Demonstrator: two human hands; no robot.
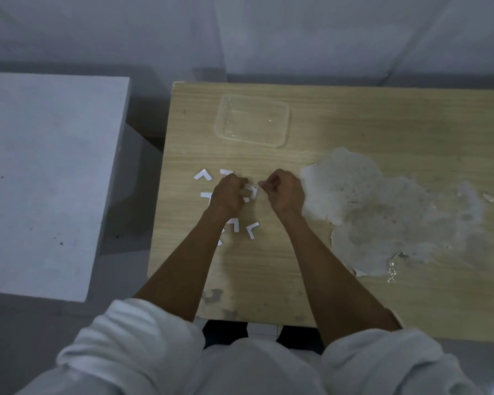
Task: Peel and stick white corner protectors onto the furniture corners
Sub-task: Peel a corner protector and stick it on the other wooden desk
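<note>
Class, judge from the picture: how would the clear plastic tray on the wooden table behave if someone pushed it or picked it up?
The clear tray looks thin-walled and empty, so it is probably very light and would slide easily on the table. Being low and flat-bottomed, it seems unlikely to tip or roll. Its thin plastic would likely flex if squeezed.

Dim bluish light, soft focus, wide-angle bending at edges, faint glare on clear tray (pixel 285 115)

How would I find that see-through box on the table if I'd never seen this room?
Start at the wooden table and look toward its far edge, beyond the two hands. The clear plastic container sits there alone. Unlike the small white corner protectors scattered nearer, it is transparent, rectangular and empty.
</note>
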